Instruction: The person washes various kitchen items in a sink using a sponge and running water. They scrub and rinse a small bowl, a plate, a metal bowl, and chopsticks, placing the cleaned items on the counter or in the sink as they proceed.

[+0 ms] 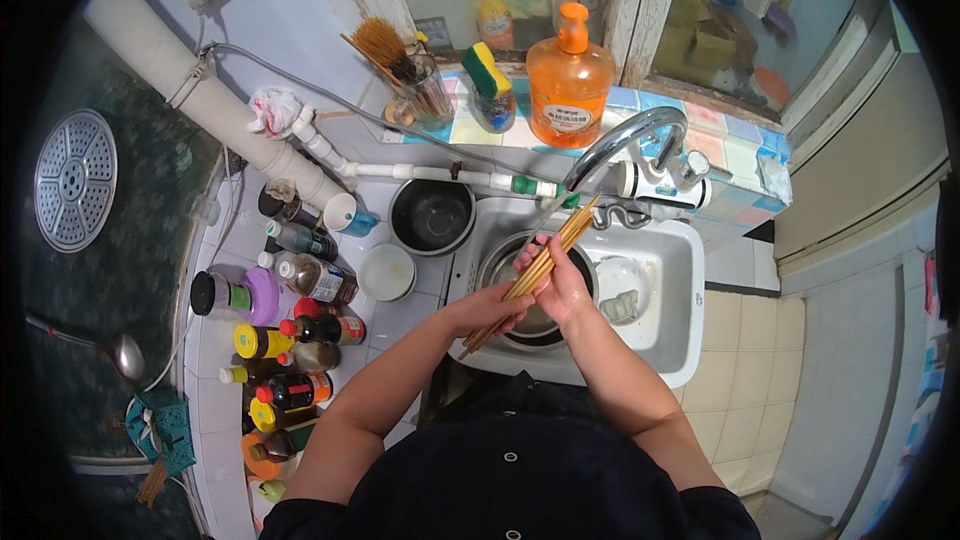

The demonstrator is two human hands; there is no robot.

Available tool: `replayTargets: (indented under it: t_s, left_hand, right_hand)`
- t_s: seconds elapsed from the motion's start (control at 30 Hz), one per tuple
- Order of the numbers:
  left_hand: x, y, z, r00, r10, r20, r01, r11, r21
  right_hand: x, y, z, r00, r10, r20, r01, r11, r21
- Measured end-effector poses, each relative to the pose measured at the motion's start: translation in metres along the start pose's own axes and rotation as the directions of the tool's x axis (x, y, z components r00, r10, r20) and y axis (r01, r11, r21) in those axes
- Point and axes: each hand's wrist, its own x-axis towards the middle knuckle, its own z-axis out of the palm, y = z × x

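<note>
A bundle of wooden chopsticks [530, 275] slants across the white sink [690, 310], gripped in both hands. My left hand [488, 309] is closed round the lower part of the bundle. Higher up, my right hand [562, 285] wraps it with curled fingers, and the far ends stick out above. Just beyond them curves the chrome faucet [640, 130]; what looks like a thin stream of water runs down from its spout to the right hand. Beneath the hands a round metal basin [497, 258] sits in the sink, partly hidden by them. A pale green cloth or sponge [620, 306] lies in the sink on the right.
On the left counter stand a dark metal pot [432, 217], white bowls [387, 273] and several sauce bottles [318, 278]. The tiled ledge behind holds an orange soap bottle [570, 85], a yellow-green sponge [486, 70] in a glass and a brush [380, 43]. A white pipe [400, 171] crosses the wall.
</note>
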Motion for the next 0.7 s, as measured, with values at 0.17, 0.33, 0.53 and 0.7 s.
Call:
replayTargets:
  t_s: [0.17,0.33,0.53,0.7]
  left_hand:
    - [0.003,0.021,0.005,0.990,0.108,-0.090,-0.113,0.992,-0.053]
    - [0.001,0.051,0.010,0.984,0.160,-0.083,-0.153,0.985,0.083]
    - [-0.005,0.075,0.007,0.939,0.276,-0.206,-0.159,0.878,0.451]
    - [-0.015,0.072,-0.019,0.984,0.168,-0.055,-0.103,0.797,0.595]
  right_hand:
    - [0.004,-0.018,0.028,0.999,-0.002,-0.037,-0.002,0.995,-0.104]
    - [0.015,-0.038,0.034,0.997,0.071,0.026,-0.069,0.995,-0.077]
    - [0.028,-0.050,0.050,0.997,-0.067,-0.023,0.066,0.997,-0.032]
    - [0.003,-0.026,0.044,0.987,-0.045,-0.157,0.053,0.997,0.048]
